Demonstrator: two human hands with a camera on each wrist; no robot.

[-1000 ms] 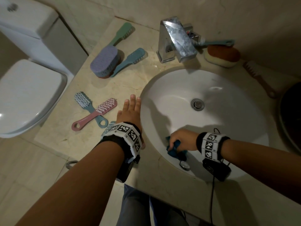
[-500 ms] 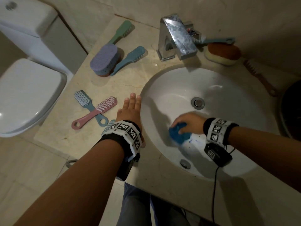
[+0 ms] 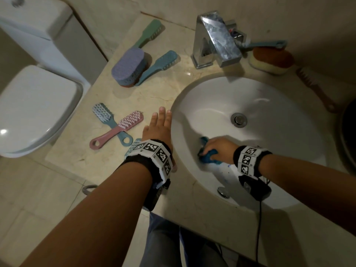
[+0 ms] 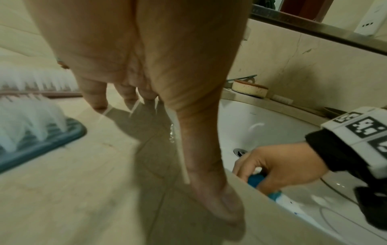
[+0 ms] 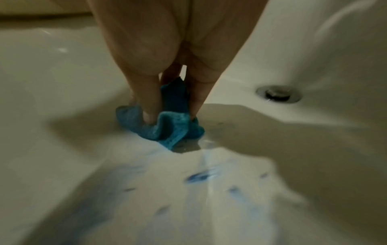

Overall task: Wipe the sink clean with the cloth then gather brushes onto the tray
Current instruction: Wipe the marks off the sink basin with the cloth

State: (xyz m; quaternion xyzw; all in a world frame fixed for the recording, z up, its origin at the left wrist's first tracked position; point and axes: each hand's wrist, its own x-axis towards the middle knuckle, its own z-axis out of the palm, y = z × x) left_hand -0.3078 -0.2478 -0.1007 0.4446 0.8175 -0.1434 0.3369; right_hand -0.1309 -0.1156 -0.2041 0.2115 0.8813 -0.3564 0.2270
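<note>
My right hand (image 3: 215, 149) grips a bunched blue cloth (image 3: 207, 158) and presses it on the near left wall of the white sink (image 3: 269, 97). In the right wrist view the fingers pinch the cloth (image 5: 167, 127), with blue smears (image 5: 196, 176) on the basin below it. My left hand (image 3: 159, 124) lies flat, fingers straight, on the beige counter (image 3: 77, 151) at the sink's left rim. Several brushes lie on the counter: a pink one (image 3: 119, 130) crossed over a blue one (image 3: 107, 120), a teal one (image 3: 159, 64), a green one (image 3: 148, 33) and a purple scrub brush (image 3: 129, 67).
A chrome faucet (image 3: 215, 39) stands behind the basin, the drain (image 3: 238, 119) in its middle. An orange sponge (image 3: 271, 59), a blue brush (image 3: 264, 44) and a brown brush (image 3: 316, 89) lie at the back right. A white toilet (image 3: 32, 108) stands left. A dark round rim (image 3: 348, 132) shows at the right edge.
My right hand swept the cloth from the sink's near wall up toward the drain, then back down and left. The left hand stayed on the counter.
</note>
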